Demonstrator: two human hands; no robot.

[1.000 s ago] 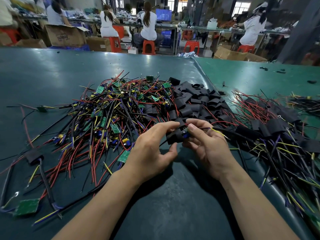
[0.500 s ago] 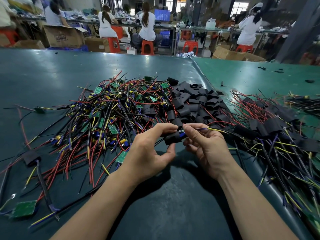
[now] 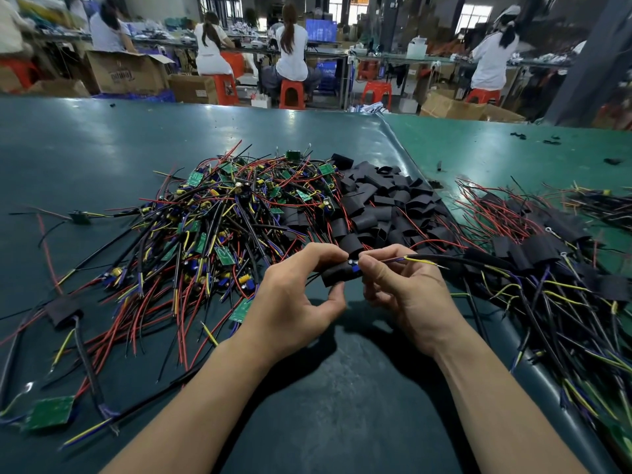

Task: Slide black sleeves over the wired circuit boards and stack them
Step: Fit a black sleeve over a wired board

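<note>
1. Nearest me, my two bare forearms reach out over the dark green table mat.
2. At the near left, a lone green circuit board lies flat on the mat with yellow and purple leads trailing from it.
3. My left hand pinches a black sleeve between the thumb below and the curled fingers above, holding it just off the mat.
4. My right hand pinches the wired board at the sleeve's right mouth; only a blue part and a bit of metal show there, the rest being hidden inside the sleeve.
5. The board's yellow, purple and black leads run out to the right past my right fingers.
6. To the right, a spread of sleeved boards lies with its wires fanned toward me, partly across the seam onto the lighter green table.
7. Left of my hands and farther out, a big tangled heap of bare wired boards covers the mat, red, black and yellow wires sticking out all round.
8. Just beyond my hands, touching that heap on its right, sits a pile of loose black sleeves.
9. Far off, people in white tops sit on orange stools at workbenches, with cardboard boxes on the floor.
</note>
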